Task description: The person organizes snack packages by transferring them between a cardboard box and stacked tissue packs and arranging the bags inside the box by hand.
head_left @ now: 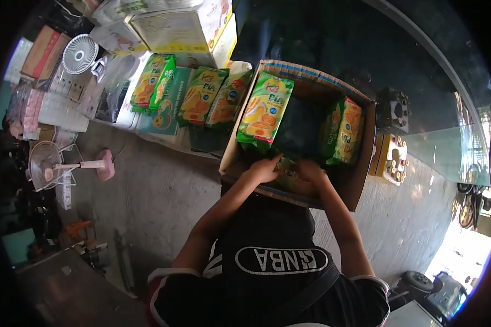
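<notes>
In the head view, an open cardboard box (366, 185) stands in front of my body. My left hand (264, 169) and my right hand (312, 173) reach over its near side. Their fingers are closed on a green-and-yellow pia cake packet (293, 180) low in the box, in shadow and partly hidden by the hands. A brighter pia cake packet (265, 109) leans at the box's left side, tilted up. Against the right wall stands another cake packet (348, 132), turned on its side. The bottom of the box is dark.
More cake packets (203, 95) and a packet (154, 82) lie on the surface to the left. White cartons (174, 30) stand behind them. A white fan (81, 53) and a pink fan (105, 164) are farther left. Small bottles (399, 161) sit right of the box.
</notes>
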Action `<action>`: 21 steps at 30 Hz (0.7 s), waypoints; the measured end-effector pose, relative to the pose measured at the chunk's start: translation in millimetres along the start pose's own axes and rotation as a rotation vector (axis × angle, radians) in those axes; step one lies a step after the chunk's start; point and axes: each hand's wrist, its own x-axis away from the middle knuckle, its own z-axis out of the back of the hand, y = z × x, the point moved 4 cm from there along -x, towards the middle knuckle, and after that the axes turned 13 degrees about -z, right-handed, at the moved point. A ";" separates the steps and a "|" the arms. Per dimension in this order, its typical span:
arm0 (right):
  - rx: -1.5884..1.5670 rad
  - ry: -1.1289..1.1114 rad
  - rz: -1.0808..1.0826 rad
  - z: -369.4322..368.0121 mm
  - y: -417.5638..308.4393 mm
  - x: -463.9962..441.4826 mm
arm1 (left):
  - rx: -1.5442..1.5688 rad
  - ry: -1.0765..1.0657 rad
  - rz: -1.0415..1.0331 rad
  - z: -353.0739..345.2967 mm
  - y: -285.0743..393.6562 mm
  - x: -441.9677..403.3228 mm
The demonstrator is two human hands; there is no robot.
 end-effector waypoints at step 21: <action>-0.343 0.024 -0.226 128.0 -80.6 16.6 | 0.134 1.311 -0.091 268.8 -148.1 198.6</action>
